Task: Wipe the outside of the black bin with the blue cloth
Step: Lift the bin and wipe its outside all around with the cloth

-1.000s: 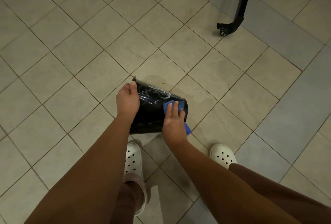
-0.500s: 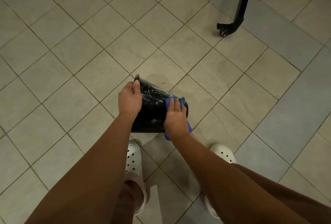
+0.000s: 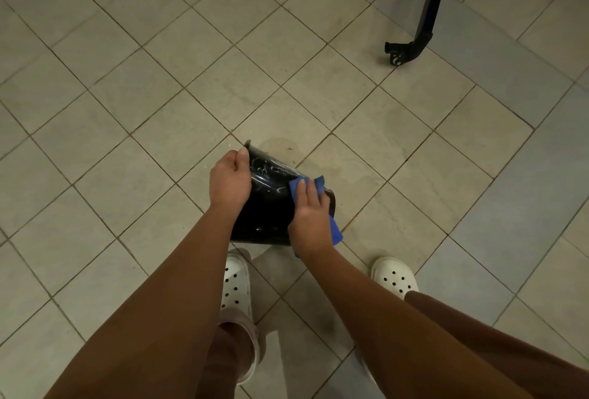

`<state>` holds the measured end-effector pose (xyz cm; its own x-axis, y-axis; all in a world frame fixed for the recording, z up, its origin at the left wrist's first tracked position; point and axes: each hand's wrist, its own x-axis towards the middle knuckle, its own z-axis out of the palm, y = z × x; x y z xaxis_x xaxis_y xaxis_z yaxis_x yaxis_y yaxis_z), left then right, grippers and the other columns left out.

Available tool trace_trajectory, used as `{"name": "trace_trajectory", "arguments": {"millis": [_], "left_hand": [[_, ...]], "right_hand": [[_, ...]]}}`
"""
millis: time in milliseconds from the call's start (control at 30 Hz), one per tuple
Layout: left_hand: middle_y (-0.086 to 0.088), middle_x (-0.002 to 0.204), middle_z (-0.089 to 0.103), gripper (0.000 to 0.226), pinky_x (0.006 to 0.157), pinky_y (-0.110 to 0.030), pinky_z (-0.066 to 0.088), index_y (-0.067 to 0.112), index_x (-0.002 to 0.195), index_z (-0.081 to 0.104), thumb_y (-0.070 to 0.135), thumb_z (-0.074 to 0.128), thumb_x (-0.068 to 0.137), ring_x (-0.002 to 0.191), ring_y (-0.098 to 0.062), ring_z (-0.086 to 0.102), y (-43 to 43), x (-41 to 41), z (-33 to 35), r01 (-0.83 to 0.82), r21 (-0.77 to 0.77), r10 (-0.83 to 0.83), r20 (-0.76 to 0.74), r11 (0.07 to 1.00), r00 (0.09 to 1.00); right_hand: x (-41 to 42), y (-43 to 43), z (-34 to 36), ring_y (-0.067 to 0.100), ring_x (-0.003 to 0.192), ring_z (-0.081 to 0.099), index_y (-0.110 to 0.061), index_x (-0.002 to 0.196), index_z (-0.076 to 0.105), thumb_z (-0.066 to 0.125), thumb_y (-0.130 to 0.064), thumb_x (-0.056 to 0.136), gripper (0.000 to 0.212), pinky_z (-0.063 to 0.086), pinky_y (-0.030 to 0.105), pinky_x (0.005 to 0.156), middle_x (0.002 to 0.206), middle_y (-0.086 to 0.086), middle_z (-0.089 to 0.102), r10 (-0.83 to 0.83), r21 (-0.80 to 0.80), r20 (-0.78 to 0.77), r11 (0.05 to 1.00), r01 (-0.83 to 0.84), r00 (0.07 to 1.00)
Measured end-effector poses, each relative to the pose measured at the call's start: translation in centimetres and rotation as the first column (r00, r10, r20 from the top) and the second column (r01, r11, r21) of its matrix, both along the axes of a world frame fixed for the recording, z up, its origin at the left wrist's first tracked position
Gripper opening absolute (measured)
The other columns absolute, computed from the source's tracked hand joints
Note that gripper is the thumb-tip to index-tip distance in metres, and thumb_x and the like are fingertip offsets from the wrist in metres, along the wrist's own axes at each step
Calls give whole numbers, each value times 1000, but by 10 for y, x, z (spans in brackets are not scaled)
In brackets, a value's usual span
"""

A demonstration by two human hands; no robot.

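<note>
Black and glossy, the bin point(image 3: 271, 204) is lying tilted on its side above the tiled floor point(image 3: 159, 80), just in front of two white clogs point(image 3: 237, 287). The left hand point(image 3: 230, 179) is gripping one end of it, its grip curled closed over the edge. The right hand point(image 3: 310, 211) is pressing the blue cloth point(image 3: 318, 182) flat against the bin's outer wall near the other end, fingers spread over the fabric. A black wheeled leg point(image 3: 414, 45) is standing well apart.
</note>
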<state>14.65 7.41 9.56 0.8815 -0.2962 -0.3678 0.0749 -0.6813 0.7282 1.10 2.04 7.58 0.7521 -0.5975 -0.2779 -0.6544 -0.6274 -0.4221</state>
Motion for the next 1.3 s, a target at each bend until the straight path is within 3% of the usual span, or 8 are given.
{"name": "trace_trajectory", "arguments": {"millis": [133, 267, 433, 600, 767, 933, 1067, 1300], "left_hand": [[-12, 91, 64, 34, 86, -40, 49, 13, 90, 60, 35, 38, 104, 90, -27, 61, 2, 3, 1, -56, -27, 55, -45, 998, 997], [-14, 96, 67, 38, 90, -44, 51, 11, 97, 63, 38, 38, 104, 94, -29, 63, -3, 4, 3, -65, -58, 61, -62, 996, 996], [-12, 99, 67, 37, 92, -43, 50, 12, 101, 63, 38, 37, 104, 97, -27, 62, -4, 7, 5, -52, -73, 45, -95, 996, 994], [-13, 102, 66, 41, 92, -43, 50, 11, 105, 63, 40, 34, 104, 98, -27, 62, -5, 9, 7, -68, -71, 57, -145, 995, 988], [-13, 101, 67, 40, 92, -44, 51, 12, 105, 64, 38, 34, 104, 98, -29, 64, -7, 7, 8, -89, -93, 71, -181, 992, 981], [-11, 102, 66, 39, 95, -49, 50, 15, 105, 63, 41, 35, 103, 98, -27, 63, -7, 6, 9, -103, -82, 85, -191, 991, 978], [-13, 102, 67, 41, 95, -49, 51, 13, 104, 63, 41, 34, 103, 98, -29, 64, -7, 8, 10, -79, -81, 63, -188, 994, 980], [-13, 96, 68, 38, 82, -37, 50, 9, 100, 64, 33, 36, 105, 89, -24, 63, -11, 4, 8, -57, -125, 29, -214, 991, 976]], "right_hand": [[3, -5, -13, 42, 114, 52, 7, 125, 52, 78, 8, 50, 79, 50, 50, 90, 127, 23, 56, 111, -51, 133, 993, -105, 985], [3, -23, -13, 36, 138, 18, -7, 148, 15, 49, 0, 84, 73, 21, 43, 114, 155, 10, 17, 8, 150, 60, 988, -17, 998], [-5, -4, -23, 34, 143, -3, -2, 147, -5, 52, -7, 87, 83, 4, 45, 118, 155, 17, -5, -75, 63, -67, 995, 79, 995], [-14, 21, -25, 51, 135, 18, 2, 143, 18, 64, 5, 69, 86, 33, 60, 103, 149, 27, 22, 108, -6, 34, 994, -108, 994], [-2, -7, -26, 48, 135, 23, 2, 143, 27, 66, 8, 71, 82, 20, 50, 109, 149, 23, 26, 254, -51, 156, 967, -250, 954], [11, -11, -17, 34, 143, -2, -10, 149, 4, 49, 1, 86, 78, 9, 43, 118, 157, 6, 0, 19, 143, 98, 989, -33, 995], [9, 6, -13, 51, 127, 35, 11, 134, 36, 71, 8, 62, 80, 43, 57, 96, 140, 29, 39, 154, -37, 181, 988, -150, 971], [15, -6, -16, 39, 141, 11, -6, 146, 21, 55, 7, 78, 78, 20, 44, 115, 155, 13, 15, 298, -18, 266, 953, -304, 917]]}}
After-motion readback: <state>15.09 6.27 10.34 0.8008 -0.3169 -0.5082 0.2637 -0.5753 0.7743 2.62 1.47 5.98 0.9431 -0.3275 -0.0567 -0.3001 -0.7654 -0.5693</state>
